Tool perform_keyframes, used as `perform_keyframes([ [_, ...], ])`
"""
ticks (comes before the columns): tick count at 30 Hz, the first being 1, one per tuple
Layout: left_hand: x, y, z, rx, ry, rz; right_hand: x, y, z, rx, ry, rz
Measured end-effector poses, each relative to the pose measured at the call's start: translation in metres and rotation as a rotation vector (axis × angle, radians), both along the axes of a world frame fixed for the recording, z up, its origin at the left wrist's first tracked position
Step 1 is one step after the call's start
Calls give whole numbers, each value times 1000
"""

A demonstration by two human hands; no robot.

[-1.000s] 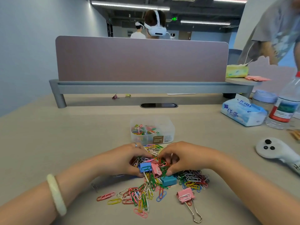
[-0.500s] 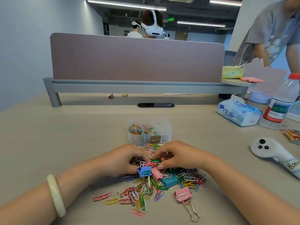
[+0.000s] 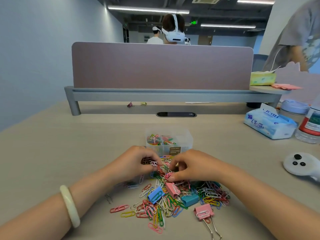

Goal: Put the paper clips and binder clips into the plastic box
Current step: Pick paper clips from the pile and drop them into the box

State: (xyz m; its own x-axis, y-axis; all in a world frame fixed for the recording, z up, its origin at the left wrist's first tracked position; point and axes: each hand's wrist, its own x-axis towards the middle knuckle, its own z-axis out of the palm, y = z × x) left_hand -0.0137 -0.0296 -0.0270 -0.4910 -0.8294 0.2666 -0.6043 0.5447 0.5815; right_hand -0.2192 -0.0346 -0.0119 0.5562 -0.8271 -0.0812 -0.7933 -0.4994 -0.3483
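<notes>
A beige desk (image 3: 52, 153) meets a mauve divider (image 3: 162, 66) on a grey rail (image 3: 155, 97); pale blue wall (image 3: 43, 49) left, strip lights (image 3: 147, 10) overhead.

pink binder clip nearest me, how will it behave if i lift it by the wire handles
The small pink metal binder clip will probably feel stiff and light. Its body would likely swing under the long silver wire handles. The white paper clip lying on it may slide off or come along.

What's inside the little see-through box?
Colourful paper clips lie inside the plastic box. Its bottom is partly hidden by the left hand, the right hand and a label.
</notes>
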Motion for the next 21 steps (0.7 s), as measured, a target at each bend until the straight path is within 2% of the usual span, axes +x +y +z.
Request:
perform_keyframes([
  [3, 3, -5, 12, 21, 87, 62, 6, -3, 3, -73, 74, 20],
  [9, -11, -32, 30, 10, 197, 142, 10, -2, 2, -102, 70, 72],
  [12, -17, -57, 28, -34, 116, 223, 9, -1, 2, -90, 65, 83],
  [15, -20, -73, 24, -49, -71, 262, 8, 1, 3, -76, 91, 79],
  [19, -28, -73, 34, -17, -358, 205, 7, 5, 8, -53, 179, 58],
  [21, -29, -73, 39, 18, -413, 182, 7, 6, 9, -74, 227, 59],
])
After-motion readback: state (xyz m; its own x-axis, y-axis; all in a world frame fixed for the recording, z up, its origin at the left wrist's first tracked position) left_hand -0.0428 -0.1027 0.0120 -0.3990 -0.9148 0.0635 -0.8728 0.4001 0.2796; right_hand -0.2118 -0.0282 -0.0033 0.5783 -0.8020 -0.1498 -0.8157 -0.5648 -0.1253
